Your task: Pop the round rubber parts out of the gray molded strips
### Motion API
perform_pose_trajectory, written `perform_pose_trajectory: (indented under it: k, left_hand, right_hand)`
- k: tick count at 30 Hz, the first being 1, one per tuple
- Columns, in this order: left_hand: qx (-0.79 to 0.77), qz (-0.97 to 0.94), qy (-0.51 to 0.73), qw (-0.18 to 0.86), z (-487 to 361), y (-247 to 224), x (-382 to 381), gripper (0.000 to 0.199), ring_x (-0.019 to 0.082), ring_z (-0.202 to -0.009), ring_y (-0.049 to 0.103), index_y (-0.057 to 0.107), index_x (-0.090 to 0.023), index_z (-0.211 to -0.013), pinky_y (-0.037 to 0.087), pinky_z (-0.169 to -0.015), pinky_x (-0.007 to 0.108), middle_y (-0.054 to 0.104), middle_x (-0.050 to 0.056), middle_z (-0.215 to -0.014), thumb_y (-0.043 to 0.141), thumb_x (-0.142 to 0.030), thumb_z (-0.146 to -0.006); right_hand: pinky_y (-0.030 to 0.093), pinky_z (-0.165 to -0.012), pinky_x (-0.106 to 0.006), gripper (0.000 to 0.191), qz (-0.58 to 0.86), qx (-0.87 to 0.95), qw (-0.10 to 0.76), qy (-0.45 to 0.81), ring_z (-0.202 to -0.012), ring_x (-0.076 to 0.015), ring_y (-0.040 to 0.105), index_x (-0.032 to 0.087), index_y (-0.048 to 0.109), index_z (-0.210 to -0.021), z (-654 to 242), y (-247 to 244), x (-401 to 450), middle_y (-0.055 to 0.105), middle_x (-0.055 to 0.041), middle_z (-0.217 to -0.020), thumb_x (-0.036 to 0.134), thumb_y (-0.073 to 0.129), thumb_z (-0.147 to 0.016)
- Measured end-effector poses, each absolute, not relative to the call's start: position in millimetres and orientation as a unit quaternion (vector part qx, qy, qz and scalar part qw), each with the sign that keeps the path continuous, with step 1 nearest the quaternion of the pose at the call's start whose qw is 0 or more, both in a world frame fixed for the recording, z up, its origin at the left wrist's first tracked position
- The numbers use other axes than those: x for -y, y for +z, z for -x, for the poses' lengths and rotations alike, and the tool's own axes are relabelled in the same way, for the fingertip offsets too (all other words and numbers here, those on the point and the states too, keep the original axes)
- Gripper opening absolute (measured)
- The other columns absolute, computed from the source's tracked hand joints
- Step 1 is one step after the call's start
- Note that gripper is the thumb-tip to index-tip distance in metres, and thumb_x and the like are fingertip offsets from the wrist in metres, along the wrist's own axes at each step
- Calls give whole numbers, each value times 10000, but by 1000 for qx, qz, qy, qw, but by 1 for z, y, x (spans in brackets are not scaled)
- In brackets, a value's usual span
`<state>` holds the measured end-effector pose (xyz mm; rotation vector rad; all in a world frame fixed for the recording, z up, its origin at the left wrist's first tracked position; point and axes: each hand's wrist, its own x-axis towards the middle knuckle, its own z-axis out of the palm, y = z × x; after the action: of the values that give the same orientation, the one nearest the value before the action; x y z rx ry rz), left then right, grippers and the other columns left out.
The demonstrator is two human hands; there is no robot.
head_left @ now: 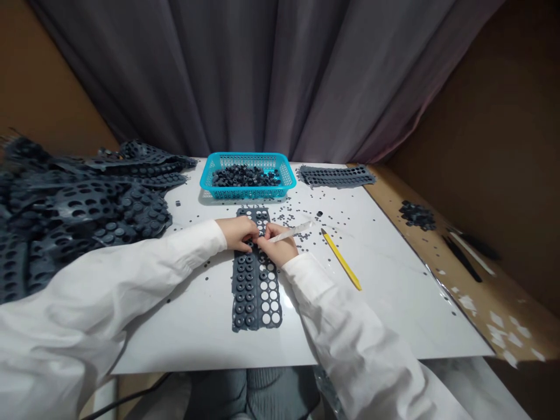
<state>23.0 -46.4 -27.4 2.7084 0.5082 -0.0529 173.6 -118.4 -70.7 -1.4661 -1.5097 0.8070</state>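
Meeting over a dark moulded sheet, two bare hands in white sleeves are occupying its upper half. The sheet is lying lengthwise on the white tabletop, directly before the person. Dark ring-shaped pieces are filling its lower left columns; white discs are showing along its right columns. The right hand is grasping a slender translucent tool like a pen. The left hand is resting on the sheet, fingers bent close to the right fingertips; whether it is pinching a small piece cannot be told. Beyond the sheet, a blue mesh basket is holding small dark pieces. A second dark sheet is lying to its right. Small dark discs are lying scattered near the right hand. A yellow tool is lying farther right; any lettering on it is remaining too small to read. At left, a heap of dark perforated sheets is covering the table's edge.
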Motion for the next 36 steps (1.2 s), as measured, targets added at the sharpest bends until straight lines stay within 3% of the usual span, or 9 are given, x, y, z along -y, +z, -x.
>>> perform_pose_trajectory:
  k: [9, 13, 22, 31, 36]
  left_hand:
    - [-201, -958, -27, 203, -24, -29, 47, 86, 115, -553, 468, 578, -149, -676, 326, -533, 211, 546, -2, -607, 656, -184, -681]
    - [-211, -941, 3, 264, -16, -33, 44, 63, 112, -574, 504, 605, -146, -681, 355, -565, 202, 598, 8, -633, 614, -199, -714]
    - [-465, -792, 227, 323, 7, -63, 73, 254, 153, -667, 575, 668, -145, -756, 415, -606, 231, 679, 33, -732, 584, -383, -725]
    - [-345, -883, 167, 272, 3, -53, 74, 169, 134, -666, 571, 655, -149, -796, 422, -641, 231, 640, 33, -736, 588, -301, -763]
    - [-318, -908, 139, 233, 0, -51, 73, 129, 126, -636, 544, 645, -152, -807, 416, -627, 226, 606, 27, -714, 583, -258, -770]
  right_hand:
    - [273, -473, -226, 248, 596, 606, 423, 313, -472, -95, 365, 207, 356, -487, -173, -70, 119, 392, 74, -444, 266, 567, -603]
    - [273, -470, -222, 235, 594, 606, 423, 318, -469, -92, 352, 209, 346, -495, -174, -70, 118, 376, 79, -442, 250, 554, -597]
    - [283, -466, -212, 218, 592, 601, 432, 318, -456, -87, 362, 206, 361, -503, -174, -74, 115, 396, 78, -441, 249, 551, -601]
    - [315, -476, -207, 186, 571, 568, 478, 350, -466, -97, 402, 211, 384, -531, -175, -74, 116, 413, 77, -452, 234, 543, -626]
    - [309, -482, -208, 195, 569, 590, 457, 345, -472, -98, 400, 211, 381, -524, -174, -72, 115, 427, 72, -460, 229, 546, -626]
